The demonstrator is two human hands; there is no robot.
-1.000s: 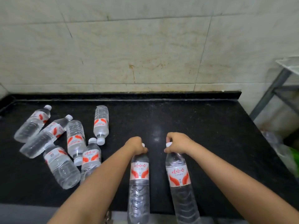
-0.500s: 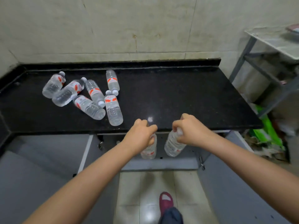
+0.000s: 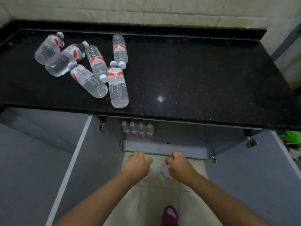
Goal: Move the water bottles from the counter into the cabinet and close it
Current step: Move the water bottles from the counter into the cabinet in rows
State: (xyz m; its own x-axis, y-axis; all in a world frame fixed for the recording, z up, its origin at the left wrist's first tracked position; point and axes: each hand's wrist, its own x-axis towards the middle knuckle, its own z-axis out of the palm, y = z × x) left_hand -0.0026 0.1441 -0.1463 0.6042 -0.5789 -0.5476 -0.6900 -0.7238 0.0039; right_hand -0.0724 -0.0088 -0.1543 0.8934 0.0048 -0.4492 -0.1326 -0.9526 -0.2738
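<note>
Six water bottles (image 3: 117,83) lie on their sides in a messy bunch on the left part of the black table (image 3: 195,75), some touching each other. Under the table the cabinet (image 3: 179,136) is open, with one grey door (image 3: 91,152) swung out on the left and another door (image 3: 254,168) on the right. Four small bottles (image 3: 137,129) stand up in a neat row inside, near the left of the cabinet. The person reaches both arms down in front of the cabinet, above the pale floor (image 3: 156,201). The right hand (image 3: 180,167) is curled round a clear bottle (image 3: 163,171), which looks blurry. The left hand (image 3: 136,165) is curled too, but I cannot tell if it holds anything. A red shoe (image 3: 170,214) shows at the bottom.
</note>
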